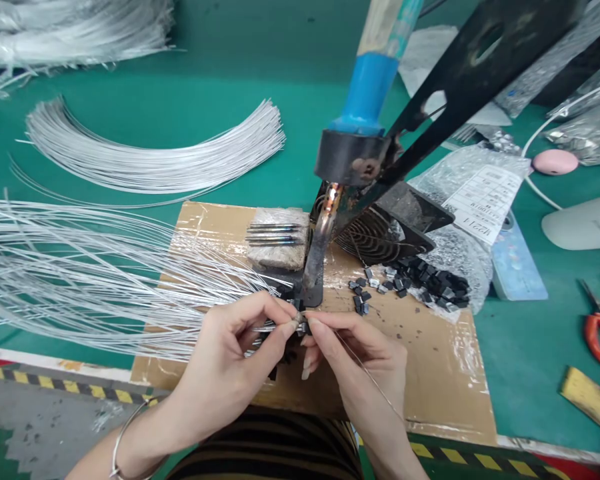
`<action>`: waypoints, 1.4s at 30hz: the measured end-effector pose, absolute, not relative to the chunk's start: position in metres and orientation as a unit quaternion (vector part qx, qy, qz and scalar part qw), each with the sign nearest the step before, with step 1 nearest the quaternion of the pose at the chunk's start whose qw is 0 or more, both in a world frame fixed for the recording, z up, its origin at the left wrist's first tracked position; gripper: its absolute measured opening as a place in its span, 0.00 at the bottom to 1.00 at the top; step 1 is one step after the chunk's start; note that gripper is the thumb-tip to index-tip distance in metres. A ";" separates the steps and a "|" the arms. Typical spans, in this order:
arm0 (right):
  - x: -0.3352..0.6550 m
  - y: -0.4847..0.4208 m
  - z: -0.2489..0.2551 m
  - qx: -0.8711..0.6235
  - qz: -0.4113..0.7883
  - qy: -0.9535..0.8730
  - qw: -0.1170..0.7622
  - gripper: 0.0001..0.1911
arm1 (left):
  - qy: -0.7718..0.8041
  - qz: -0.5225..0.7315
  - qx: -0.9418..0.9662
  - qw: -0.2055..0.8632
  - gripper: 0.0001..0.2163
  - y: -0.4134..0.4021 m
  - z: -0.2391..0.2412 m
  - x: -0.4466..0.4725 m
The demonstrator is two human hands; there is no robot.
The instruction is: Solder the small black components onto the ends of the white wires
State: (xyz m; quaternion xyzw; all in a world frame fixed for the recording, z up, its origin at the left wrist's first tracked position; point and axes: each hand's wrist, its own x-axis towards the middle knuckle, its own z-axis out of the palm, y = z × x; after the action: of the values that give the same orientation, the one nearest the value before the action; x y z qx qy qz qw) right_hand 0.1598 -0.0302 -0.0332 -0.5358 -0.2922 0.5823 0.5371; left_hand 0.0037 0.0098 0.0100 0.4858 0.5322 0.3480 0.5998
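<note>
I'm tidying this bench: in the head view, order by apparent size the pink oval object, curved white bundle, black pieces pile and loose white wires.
1. Loose white wires
2. Curved white bundle
3. Black pieces pile
4. Pink oval object

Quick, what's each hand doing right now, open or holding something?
Left hand: closed, pinching something tiny, too small to tell.
Right hand: closed, holding a thin wire.
</note>
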 end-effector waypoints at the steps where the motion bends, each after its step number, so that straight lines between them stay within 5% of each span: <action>1: 0.160 -0.030 -0.034 -0.536 0.582 -0.293 0.537 0.04 | 0.532 0.348 0.485 0.601 0.08 0.010 0.010 0.003; 13: 0.163 -0.033 -0.033 -0.590 0.541 -0.335 0.497 0.05 | 0.541 0.340 0.479 0.602 0.08 0.012 0.008 0.007; 19: 0.172 -0.037 -0.041 -0.562 0.466 -0.446 0.517 0.20 | 0.564 0.346 0.487 0.571 0.07 0.012 0.005 0.006; 28: 0.168 -0.038 -0.016 -0.655 0.400 -0.470 0.436 0.05 | 0.573 0.341 0.491 0.560 0.06 0.016 0.005 0.010; 31: 0.175 -0.035 -0.019 -0.636 0.390 -0.511 0.427 0.13 | 0.575 0.337 0.495 0.557 0.06 0.018 0.007 0.011; 42: 0.169 -0.026 -0.020 -0.592 0.439 -0.464 0.492 0.11 | 0.571 0.342 0.501 0.553 0.07 0.031 0.008 0.014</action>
State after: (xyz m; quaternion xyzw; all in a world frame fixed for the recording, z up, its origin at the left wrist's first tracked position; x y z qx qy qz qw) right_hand 0.1690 -0.0260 -0.0201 -0.5915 -0.4636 0.4393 0.4921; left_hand 0.0139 0.0306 0.0080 0.5010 0.5710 0.3416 0.5534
